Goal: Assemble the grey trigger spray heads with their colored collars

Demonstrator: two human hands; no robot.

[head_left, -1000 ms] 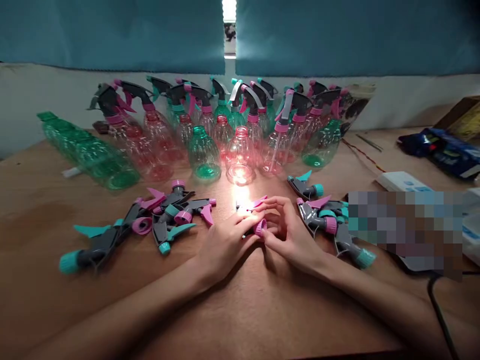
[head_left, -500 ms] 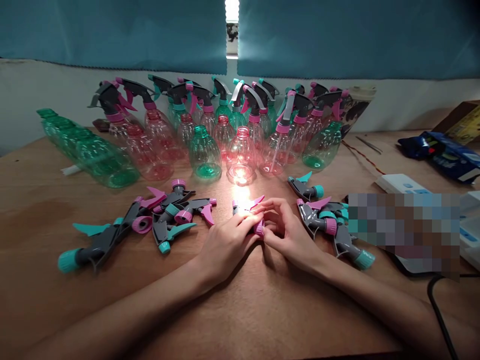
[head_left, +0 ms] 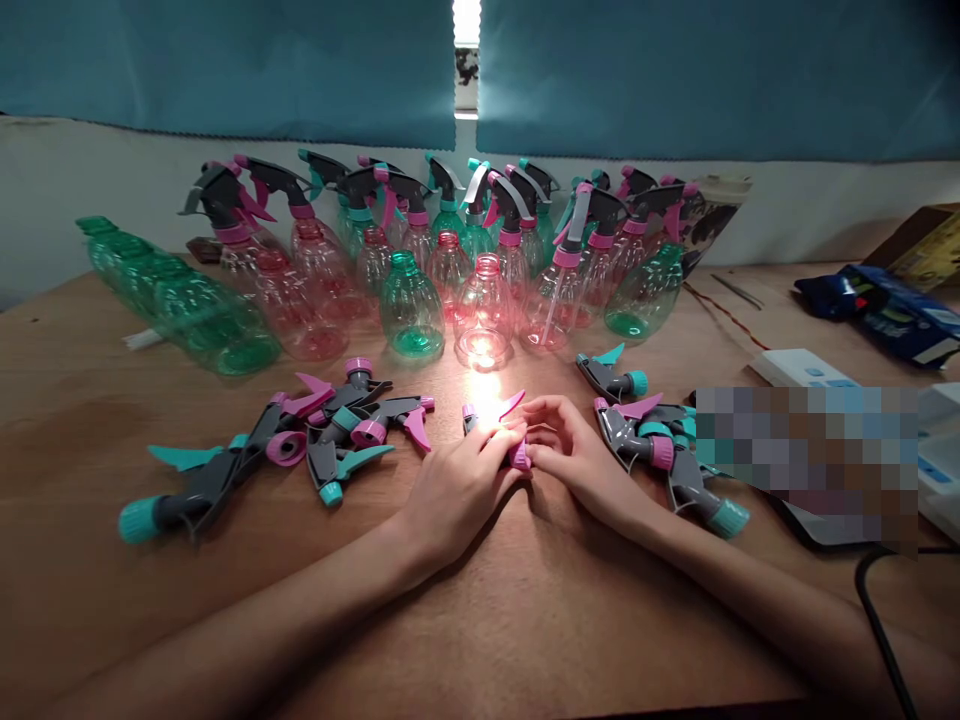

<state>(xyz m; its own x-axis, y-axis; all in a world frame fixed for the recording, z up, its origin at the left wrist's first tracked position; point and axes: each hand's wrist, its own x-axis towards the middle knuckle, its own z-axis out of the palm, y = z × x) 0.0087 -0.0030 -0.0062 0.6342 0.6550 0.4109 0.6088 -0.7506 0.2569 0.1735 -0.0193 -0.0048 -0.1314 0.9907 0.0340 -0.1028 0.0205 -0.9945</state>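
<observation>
Near the middle of the table, my left hand (head_left: 463, 490) is closed round a grey trigger spray head with a pink nozzle, trigger and collar (head_left: 519, 455). Its pink trigger (head_left: 513, 404) sticks up past my fingers, and most of the grey body is hidden. My right hand (head_left: 581, 460) has its thumb and curled fingers at the pink collar. Just beyond the hands stands a clear pink bottle (head_left: 484, 305) without a head, bright with reflected light. A green bottle (head_left: 411, 310), also open-necked, is to its left.
Loose spray heads lie left (head_left: 330, 465) and right (head_left: 622, 430) of my hands. Several bottles fitted with spray heads (head_left: 405, 195) stand behind. Green bottles (head_left: 217, 315) lean at the left. Power strips (head_left: 806, 368), a blue packet (head_left: 892, 310) and a black cable (head_left: 874, 620) are at the right.
The spray head has tilted slightly between my hands. My right fingers have shifted a little at the collar. Bottles and loose spray heads stay in place.
</observation>
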